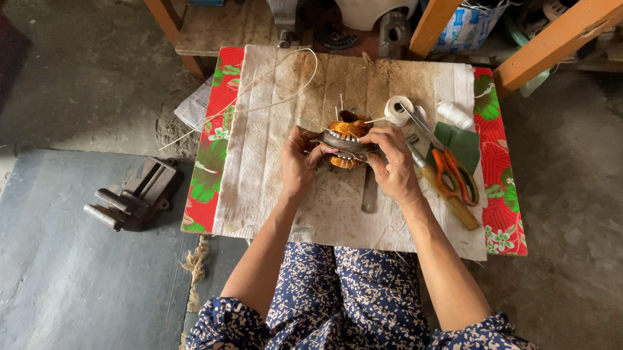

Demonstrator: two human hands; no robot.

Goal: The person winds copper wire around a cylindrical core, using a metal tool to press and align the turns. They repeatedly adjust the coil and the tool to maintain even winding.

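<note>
On my feed the person wears a navy garment printed with small white flowers, covering the lap and both upper arms. The sleeves (230, 327) are pushed up to the elbows, forearms bare. Left hand (298, 162) and right hand (397, 164) carry no gloves.

motor stator (346, 143) partly hidden by fingers (380, 138), white housing (369, 6) cut off at top

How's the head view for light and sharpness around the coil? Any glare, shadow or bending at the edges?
Head view: soft, even daylight, no glare; the coil is sharp between the left hand and right hand, with only faint shadow beneath; wide-angle bending shows in the orange legs near the top edge.
</note>
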